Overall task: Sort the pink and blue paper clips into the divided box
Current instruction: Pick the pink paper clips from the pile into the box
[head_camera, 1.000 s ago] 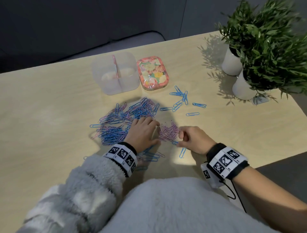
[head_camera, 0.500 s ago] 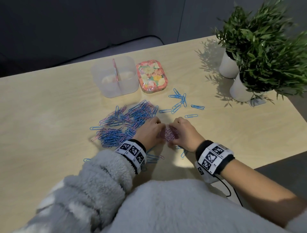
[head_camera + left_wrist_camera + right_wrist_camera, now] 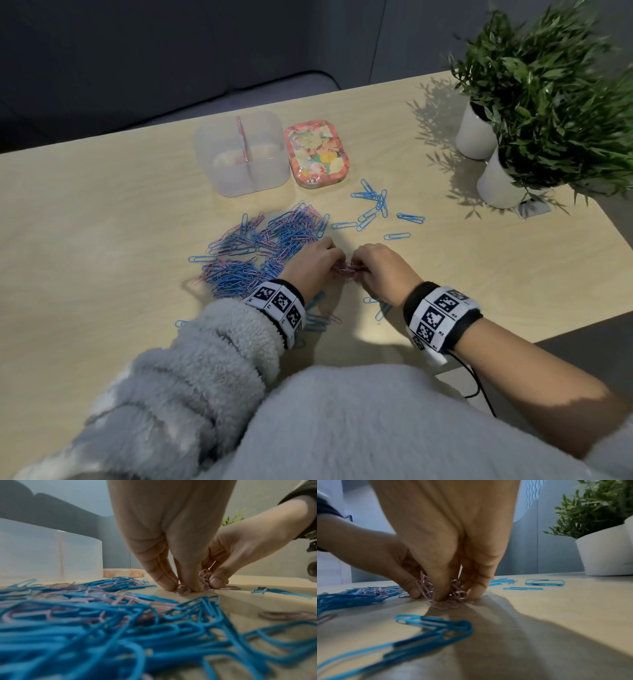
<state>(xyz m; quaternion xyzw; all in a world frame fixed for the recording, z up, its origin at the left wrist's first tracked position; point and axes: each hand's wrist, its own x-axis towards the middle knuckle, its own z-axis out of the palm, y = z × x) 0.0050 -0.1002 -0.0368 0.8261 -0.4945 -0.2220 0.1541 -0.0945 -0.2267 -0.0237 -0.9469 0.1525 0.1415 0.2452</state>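
On the near middle of the worktop point(image 3: 479, 274), the left hand point(image 3: 310, 265) and right hand point(image 3: 378, 269) pinch together a bunch of pink clips point(image 3: 426, 586), which could spill on the lift to the divided box point(image 3: 241, 154) at the far side.

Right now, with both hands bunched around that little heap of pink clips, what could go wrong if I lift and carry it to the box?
1. The left hand and right hand only pinch the pink clips loosely between fingertips; some still lie flat on the table, so several may drop.
2. The mixed pile sits right beside the left hand; blue clips could snag and ride along.
3. The divided box lies beyond that pile, so falling pink clips would land back among the blue ones.
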